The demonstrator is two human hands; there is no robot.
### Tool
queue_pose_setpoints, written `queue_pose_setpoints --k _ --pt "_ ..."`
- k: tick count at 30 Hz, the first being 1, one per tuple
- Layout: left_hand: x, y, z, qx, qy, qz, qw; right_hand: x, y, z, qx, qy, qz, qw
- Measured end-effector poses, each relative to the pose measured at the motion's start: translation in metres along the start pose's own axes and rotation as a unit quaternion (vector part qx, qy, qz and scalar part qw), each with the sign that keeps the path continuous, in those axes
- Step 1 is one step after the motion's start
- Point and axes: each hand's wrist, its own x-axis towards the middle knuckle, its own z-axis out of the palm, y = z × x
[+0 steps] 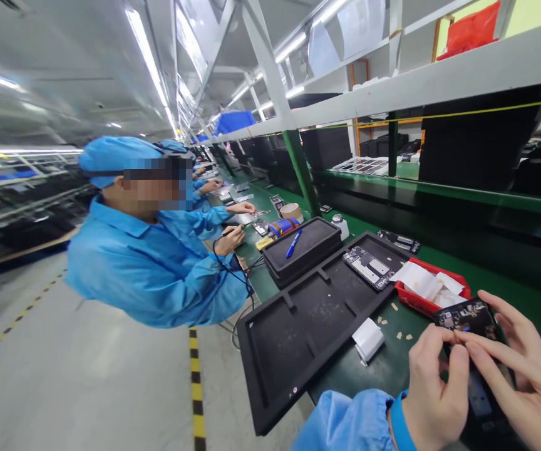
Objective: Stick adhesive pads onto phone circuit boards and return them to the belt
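Note:
An opened smartphone (479,401) with its circuit board showing lies under my hands at the lower right. My left hand (434,382), with a blue band at the wrist, is closed in a pinch over the upper part of the phone; whatever is between the fingertips is too small to make out. My right hand (524,363) is wrapped about the phone's right edge. Two of its fingers stretch across the board and meet the left fingertips. Part of the phone is hidden under both hands.
Close by are a red bin (421,305) with white paper, small tan pieces (399,336), a white folded packet (368,341) and a black tray (298,338) bearing another opened phone (369,268). A blue pen (293,244) lies on stacked trays. A co-worker (153,263) works at left.

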Motion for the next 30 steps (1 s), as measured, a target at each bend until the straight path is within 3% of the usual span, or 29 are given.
queue_pose_setpoints --k 5,10,13,16,20,25,28,30 --pt "-0.001 -0.001 0.003 0.017 0.001 -0.007 1.0 0.006 0.002 0.0 0.006 -0.009 0.041 0.999" --pt "0.001 -0.004 0.001 0.058 0.007 0.06 0.997 0.015 -0.001 -0.005 -0.007 -0.044 0.042 0.998" --pt "0.002 -0.004 -0.001 0.083 0.003 0.104 0.991 0.022 -0.004 -0.009 -0.017 -0.066 0.004 0.998" --pt "0.003 -0.005 -0.002 0.077 -0.01 0.104 0.992 0.03 -0.006 -0.013 -0.06 -0.097 -0.068 0.991" --pt "0.003 -0.008 -0.005 0.044 -0.027 0.08 0.995 0.034 -0.011 -0.017 -0.089 -0.142 -0.129 0.977" --pt "0.006 -0.008 -0.006 -0.016 -0.036 0.008 0.999 0.043 -0.021 -0.028 -0.009 -0.195 -0.092 0.976" --pt "0.01 -0.007 -0.005 -0.05 -0.043 -0.059 0.996 0.08 -0.016 -0.028 0.004 -0.175 -0.047 0.983" --pt "0.012 -0.007 -0.002 -0.073 -0.055 -0.095 0.991 0.116 -0.003 -0.018 -0.062 -0.208 -0.027 0.976"
